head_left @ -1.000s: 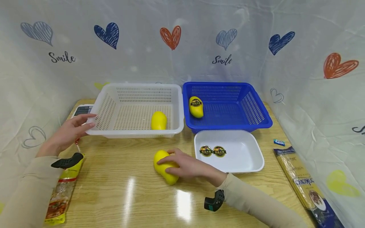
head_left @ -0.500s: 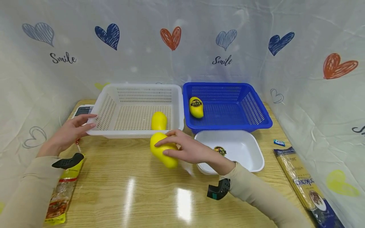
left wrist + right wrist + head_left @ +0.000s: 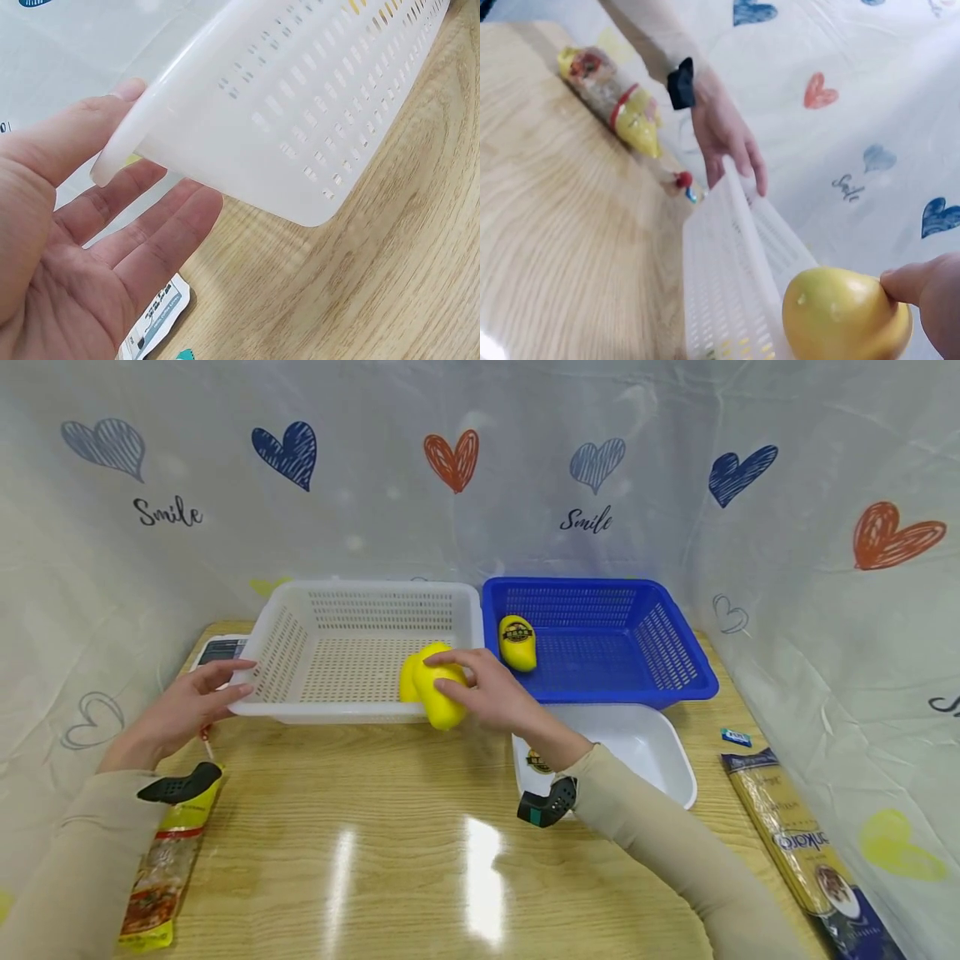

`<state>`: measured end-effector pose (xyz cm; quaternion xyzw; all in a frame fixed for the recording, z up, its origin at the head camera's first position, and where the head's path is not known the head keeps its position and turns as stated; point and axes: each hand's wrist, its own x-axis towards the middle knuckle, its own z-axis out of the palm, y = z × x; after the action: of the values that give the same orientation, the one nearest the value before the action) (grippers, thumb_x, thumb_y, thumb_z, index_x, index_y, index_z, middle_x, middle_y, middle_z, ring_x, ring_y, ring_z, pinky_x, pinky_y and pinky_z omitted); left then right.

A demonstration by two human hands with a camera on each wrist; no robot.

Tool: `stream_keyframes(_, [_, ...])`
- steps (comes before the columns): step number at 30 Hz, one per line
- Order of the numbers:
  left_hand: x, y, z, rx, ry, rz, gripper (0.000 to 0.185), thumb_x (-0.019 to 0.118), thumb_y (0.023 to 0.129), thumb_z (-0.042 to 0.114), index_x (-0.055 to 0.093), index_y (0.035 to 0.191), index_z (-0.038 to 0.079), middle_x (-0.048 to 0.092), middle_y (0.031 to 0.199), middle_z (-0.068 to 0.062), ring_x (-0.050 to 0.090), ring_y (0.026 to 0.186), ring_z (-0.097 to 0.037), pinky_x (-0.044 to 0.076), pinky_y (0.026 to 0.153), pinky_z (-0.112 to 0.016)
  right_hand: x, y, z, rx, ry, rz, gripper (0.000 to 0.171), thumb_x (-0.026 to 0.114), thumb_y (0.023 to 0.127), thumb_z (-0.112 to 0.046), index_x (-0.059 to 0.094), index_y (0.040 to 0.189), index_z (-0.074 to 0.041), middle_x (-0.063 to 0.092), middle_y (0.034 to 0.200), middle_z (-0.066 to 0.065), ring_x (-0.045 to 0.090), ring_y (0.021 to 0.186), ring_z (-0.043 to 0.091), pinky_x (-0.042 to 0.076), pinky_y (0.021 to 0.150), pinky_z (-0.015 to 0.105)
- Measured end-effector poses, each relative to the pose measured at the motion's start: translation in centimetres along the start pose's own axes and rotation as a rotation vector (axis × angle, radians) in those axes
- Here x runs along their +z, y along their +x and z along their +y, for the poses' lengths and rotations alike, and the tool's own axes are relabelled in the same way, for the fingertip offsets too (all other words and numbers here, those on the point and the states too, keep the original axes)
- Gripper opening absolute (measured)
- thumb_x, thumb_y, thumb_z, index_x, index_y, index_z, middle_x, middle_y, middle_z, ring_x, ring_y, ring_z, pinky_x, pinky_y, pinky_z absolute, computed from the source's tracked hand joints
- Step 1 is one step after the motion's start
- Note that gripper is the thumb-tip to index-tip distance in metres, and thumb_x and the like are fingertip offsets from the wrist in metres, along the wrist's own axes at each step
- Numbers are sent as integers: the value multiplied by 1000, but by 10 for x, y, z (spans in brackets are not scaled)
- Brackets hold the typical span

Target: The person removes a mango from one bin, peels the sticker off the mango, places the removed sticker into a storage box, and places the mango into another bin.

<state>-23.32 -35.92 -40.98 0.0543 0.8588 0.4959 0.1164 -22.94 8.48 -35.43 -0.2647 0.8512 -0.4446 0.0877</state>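
My right hand (image 3: 487, 693) grips a yellow mango (image 3: 438, 689) in the air above the front rim of the white basket (image 3: 258, 647). In the right wrist view the mango (image 3: 844, 315) hangs beside the basket wall (image 3: 735, 277), with a fingertip (image 3: 922, 289) on it. A second yellow mango (image 3: 408, 681) lies inside the basket, partly hidden behind the held one. My left hand (image 3: 187, 702) rests at the basket's front left corner. The left wrist view shows this hand (image 3: 97, 247) with its thumb on the rim (image 3: 300, 97) and straight fingers underneath.
A blue basket (image 3: 675, 681) at the back right holds a stickered mango (image 3: 517, 643). A white tray (image 3: 645, 752) with a sticker (image 3: 536, 760) sits in front of it. A snack packet (image 3: 161, 852) lies at the left, a long food pack (image 3: 802, 843) at the right.
My right hand lifted the mango off the table and carried it back and up to the white basket's front rim. The left hand stayed at the basket's corner.
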Motion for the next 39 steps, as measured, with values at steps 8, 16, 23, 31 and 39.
stream_keyframes(8, [2, 1, 5, -22, 10, 9, 62, 54, 100, 39, 32, 151, 11, 38, 140, -9, 60, 97, -3, 55, 84, -27, -3, 23, 9, 64, -111, 58, 34, 55, 101, -28, 59, 134, -21, 52, 140, 0, 41, 129, 19, 41, 99, 39])
stream_keyframes(16, [1, 1, 4, -15, 2, -5, 59, 53, 102, 33, 31, 151, 10, 35, 142, -15, 59, 95, -2, 54, 81, -23, -5, 37, 7, 109, -216, -13, 36, 49, 104, -29, 53, 139, -23, 53, 139, 2, 41, 127, 24, 39, 100, 39])
stream_keyframes(23, [1, 0, 3, -15, -8, -9, 58, 52, 102, 31, 30, 151, 9, 36, 141, -16, 60, 95, -2, 55, 80, -23, 5, 48, 4, 164, -379, -66, 38, 44, 105, -32, 48, 143, -25, 53, 138, 6, 41, 126, 26, 44, 95, 42])
stream_keyframes(31, [1, -1, 4, -15, -2, -6, 59, 54, 101, 34, 33, 150, 9, 38, 139, -12, 60, 97, -3, 55, 82, -26, 19, 58, -3, 253, -543, -110, 39, 44, 105, -34, 47, 144, -29, 43, 140, 16, 50, 113, 30, 50, 81, 44])
stream_keyframes(39, [0, 0, 3, -25, 8, 4, 57, 53, 102, 31, 32, 150, 7, 38, 140, -12, 60, 96, -1, 55, 80, -25, 34, 69, 2, 294, -519, -135, 37, 48, 104, -30, 47, 141, -27, 36, 138, 20, 53, 84, 26, 48, 68, 35])
